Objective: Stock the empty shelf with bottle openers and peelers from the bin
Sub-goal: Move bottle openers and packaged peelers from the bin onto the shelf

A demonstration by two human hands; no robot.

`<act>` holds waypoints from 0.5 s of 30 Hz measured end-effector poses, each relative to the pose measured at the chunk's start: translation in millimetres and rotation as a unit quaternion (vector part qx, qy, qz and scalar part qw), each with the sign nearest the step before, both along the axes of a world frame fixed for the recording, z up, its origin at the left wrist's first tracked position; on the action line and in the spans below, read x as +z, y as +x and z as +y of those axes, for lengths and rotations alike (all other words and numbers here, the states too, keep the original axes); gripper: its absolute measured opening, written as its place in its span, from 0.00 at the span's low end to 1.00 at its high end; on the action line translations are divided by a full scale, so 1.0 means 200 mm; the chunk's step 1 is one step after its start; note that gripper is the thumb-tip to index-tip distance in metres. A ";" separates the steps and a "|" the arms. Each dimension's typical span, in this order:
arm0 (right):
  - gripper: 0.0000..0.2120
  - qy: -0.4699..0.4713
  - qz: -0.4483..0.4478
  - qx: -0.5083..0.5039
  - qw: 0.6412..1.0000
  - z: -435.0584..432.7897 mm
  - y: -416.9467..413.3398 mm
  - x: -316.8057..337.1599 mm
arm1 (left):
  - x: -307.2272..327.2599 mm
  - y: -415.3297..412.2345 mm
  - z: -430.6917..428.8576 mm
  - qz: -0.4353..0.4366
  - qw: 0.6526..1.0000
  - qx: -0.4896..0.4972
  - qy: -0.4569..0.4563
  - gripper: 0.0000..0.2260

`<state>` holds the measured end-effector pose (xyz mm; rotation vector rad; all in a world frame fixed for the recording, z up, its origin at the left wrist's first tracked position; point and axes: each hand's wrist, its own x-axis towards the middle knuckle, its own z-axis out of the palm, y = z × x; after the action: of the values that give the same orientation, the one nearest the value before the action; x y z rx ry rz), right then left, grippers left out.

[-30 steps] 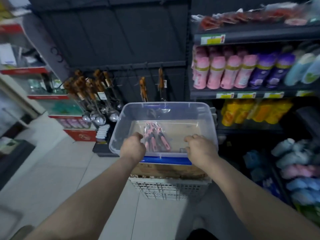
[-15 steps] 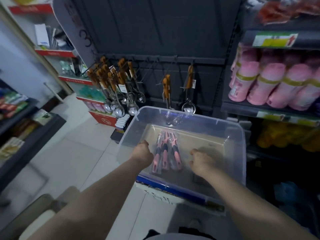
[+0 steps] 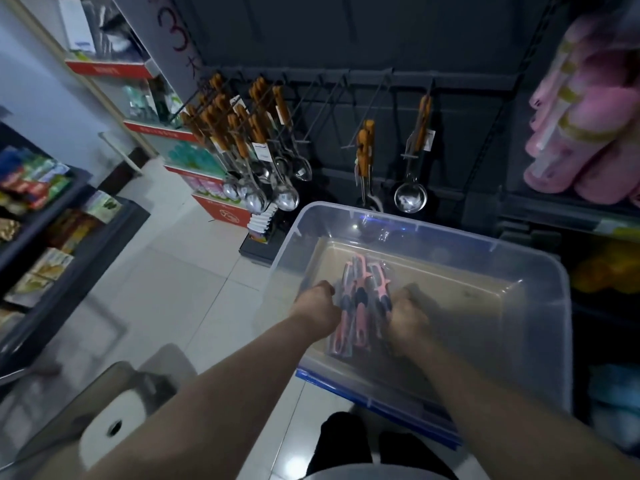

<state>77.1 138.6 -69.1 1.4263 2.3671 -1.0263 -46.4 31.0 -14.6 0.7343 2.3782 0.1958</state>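
Gripping pink-handled tools from both sides: left hand curled on left edge, right hand curled on right edge, low inside clear bin

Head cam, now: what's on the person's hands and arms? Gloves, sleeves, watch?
The left hand and right hand are bare, no gloves. Both forearms are bare to the frame edge: no sleeves, watch or bands. Fingers mostly hidden, so rings cannot be told.

text: large dark-red "3" | on: slanted grey sign panel | red shelf strips: illegible
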 end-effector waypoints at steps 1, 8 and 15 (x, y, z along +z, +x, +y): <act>0.16 0.000 0.001 -0.005 1.000 0.01 0.02 0.00 | -0.02 -0.01 0.02 0.004 1.000 -0.010 -0.013 0.16; 0.06 -0.023 -0.017 -0.022 0.999 0.11 0.28 0.11 | -0.14 0.05 0.15 0.043 0.998 -0.025 -0.028 0.22; 0.07 0.011 -0.011 -0.077 0.997 0.02 0.40 0.21 | -0.21 0.08 0.25 0.028 0.999 -0.022 0.003 0.18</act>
<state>158.0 141.6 -26.4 1.6398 2.2904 -1.0177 -31.3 81.1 -55.7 0.8041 2.4128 0.1646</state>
